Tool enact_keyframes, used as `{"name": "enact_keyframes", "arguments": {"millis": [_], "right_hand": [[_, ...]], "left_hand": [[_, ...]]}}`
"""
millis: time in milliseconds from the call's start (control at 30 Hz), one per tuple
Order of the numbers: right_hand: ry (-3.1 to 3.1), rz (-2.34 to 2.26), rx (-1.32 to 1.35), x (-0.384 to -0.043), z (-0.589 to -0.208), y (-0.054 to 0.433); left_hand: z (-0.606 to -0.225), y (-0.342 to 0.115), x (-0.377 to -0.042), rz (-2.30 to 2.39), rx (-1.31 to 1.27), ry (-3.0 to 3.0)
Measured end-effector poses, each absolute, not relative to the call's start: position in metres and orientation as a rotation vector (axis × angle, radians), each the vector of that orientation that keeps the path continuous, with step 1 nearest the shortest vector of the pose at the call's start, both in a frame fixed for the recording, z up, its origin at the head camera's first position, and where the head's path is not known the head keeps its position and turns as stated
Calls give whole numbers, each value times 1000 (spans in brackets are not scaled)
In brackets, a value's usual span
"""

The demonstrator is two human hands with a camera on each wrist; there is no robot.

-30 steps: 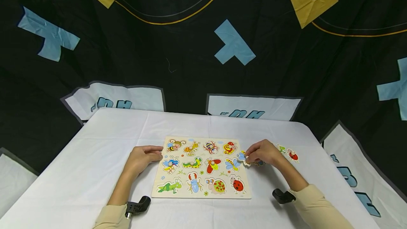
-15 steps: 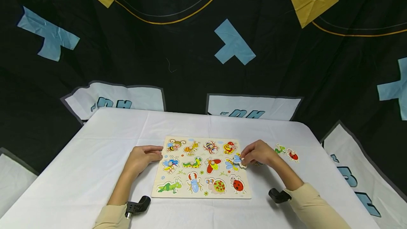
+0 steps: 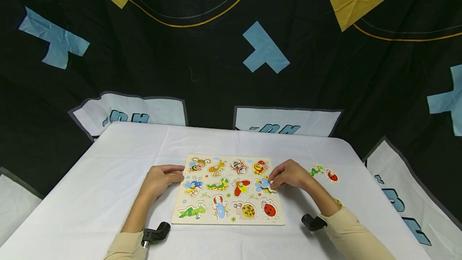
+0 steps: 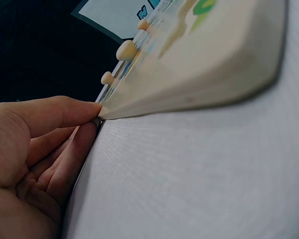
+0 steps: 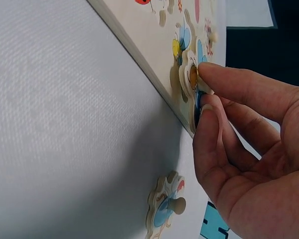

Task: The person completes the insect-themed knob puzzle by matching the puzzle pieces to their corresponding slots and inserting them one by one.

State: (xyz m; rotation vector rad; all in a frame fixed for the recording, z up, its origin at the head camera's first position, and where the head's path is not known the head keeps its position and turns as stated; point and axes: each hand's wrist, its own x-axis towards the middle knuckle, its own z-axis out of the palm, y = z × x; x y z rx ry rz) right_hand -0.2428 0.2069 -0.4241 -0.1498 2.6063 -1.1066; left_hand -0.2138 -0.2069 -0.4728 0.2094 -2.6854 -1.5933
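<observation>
A wooden peg puzzle board (image 3: 231, 198) with printed insects lies on the table, and several knobs (image 4: 126, 50) stand up from it in the left wrist view. My left hand (image 3: 161, 181) touches the board's left edge with its fingers fairly straight. Over the board's right side, my right hand (image 3: 290, 175) pinches a blue-winged insect puzzle piece (image 3: 266, 182) between thumb and fingers. In the right wrist view this piece (image 5: 190, 82) is tilted close above the board. It overlaps the printed blue-winged, yellow-bodied insect (image 5: 179, 44). The fingers hide part of the piece.
Right of the board lie a green puzzle piece (image 3: 317, 169) and a ladybug puzzle piece (image 3: 331, 175). A yellow piece (image 3: 338, 202) shows partly behind the right forearm. In the right wrist view, a blue knobbed piece (image 5: 164, 209) rests on the white tablecloth (image 5: 65, 124).
My right hand has moved left with the blue-winged puzzle piece, from beside the board's right edge to over the printed insect. My left hand has stayed put.
</observation>
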Motion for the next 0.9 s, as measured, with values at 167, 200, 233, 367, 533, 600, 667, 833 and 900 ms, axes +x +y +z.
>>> {"name": "enact_keyframes", "arguments": {"millis": [167, 200, 233, 367, 533, 600, 667, 833, 900], "right_hand": [[2588, -1123, -169, -244, -426, 203], [2584, -1126, -171, -244, -426, 202], [2581, -1127, -171, -244, -426, 201], [2573, -1129, -158, -245, -428, 199], [2564, -1135, -147, -245, -428, 197], [2555, -1135, -157, -245, -428, 197], [2550, -1135, -170, -244, -428, 196], [2554, -1139, -185, -244, -428, 193], [2555, -1144, -191, -244, -427, 192]], "left_hand": [[-473, -207, -214, -1594, 213, -2683], [-473, -207, -214, -1596, 214, -2684], [-473, -207, -214, -1598, 217, -2684], [-473, -207, -215, -1603, 217, -2684], [-473, -207, -215, -1608, 212, -2679], [-473, -207, -215, -1610, 218, -2678], [-473, -207, -215, -1611, 224, -2679], [-473, -207, -215, -1605, 225, -2682], [-473, -207, -215, -1603, 221, -2680]]}}
